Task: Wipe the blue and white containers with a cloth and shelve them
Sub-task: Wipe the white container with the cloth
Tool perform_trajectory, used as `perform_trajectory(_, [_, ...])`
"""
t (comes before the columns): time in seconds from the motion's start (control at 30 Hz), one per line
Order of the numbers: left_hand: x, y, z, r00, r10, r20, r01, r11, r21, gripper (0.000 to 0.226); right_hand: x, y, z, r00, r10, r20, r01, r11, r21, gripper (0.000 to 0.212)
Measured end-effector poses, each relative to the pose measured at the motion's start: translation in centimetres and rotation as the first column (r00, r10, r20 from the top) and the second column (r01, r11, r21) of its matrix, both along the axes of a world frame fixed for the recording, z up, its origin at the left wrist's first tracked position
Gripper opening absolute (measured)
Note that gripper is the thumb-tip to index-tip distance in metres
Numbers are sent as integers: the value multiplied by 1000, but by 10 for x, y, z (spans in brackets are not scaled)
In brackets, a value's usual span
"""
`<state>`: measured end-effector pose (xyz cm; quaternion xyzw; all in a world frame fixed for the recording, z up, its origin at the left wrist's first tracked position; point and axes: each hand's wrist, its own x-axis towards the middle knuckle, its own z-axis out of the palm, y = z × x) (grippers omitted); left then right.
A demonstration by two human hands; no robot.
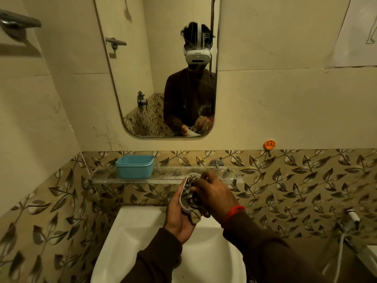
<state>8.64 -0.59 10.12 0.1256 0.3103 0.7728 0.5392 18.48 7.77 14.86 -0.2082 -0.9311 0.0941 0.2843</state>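
My left hand (179,217) holds the white container (182,198) from below and behind, tilted with its opening facing right, above the sink. A dark patterned cloth (192,201) is pressed inside the container by my right hand (214,193), and one end of it hangs below the rim. The blue container (134,166) stands upright on the left part of the glass shelf (169,177), apart from both hands.
A white sink (130,237) sits below my hands. A mirror (155,64) hangs above the shelf, and a tap (216,163) pokes out of the leaf-patterned tiles. An orange hook (269,144) is on the wall at right, a spray hose (350,219) lower right.
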Motion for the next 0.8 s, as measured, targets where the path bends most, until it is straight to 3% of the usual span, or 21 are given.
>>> perform_trajectory(0.07, [0, -2, 2, 1000, 9, 23, -9, 1000, 0, 50, -1, -6, -12, 995, 49, 87, -41, 995, -90, 47])
perform_trajectory(0.13, [2, -2, 0, 1000, 22, -4, -22, 999, -25, 48, -3, -7, -19, 984, 48, 171, -38, 997, -62, 52])
perform_trajectory(0.33, [16, 5, 2, 999, 35, -35, -38, 997, -71, 46, -8, 4, -11, 996, -59, 63, 57, 998, 40, 42])
perform_trajectory(0.47, [7, 4, 4, 996, 11, -84, -15, 999, -42, 45, -7, 9, -1, 997, 82, -4, -82, 996, -24, 38])
perform_trajectory(0.6, [-5, 0, -2, 997, -41, -71, 39, 998, -39, 49, 3, 13, 8, 946, 311, 91, -306, 950, -62, 33])
perform_trajectory(0.7, [-5, -5, -2, 994, -108, -26, 106, 993, -60, 53, 10, 5, 11, 841, 517, 159, -491, 853, -174, 27])
perform_trajectory(0.8, [-2, -5, -1, 992, -123, -1, 123, 992, -15, 53, 11, 9, 17, 817, 534, 220, -513, 846, -147, 30])
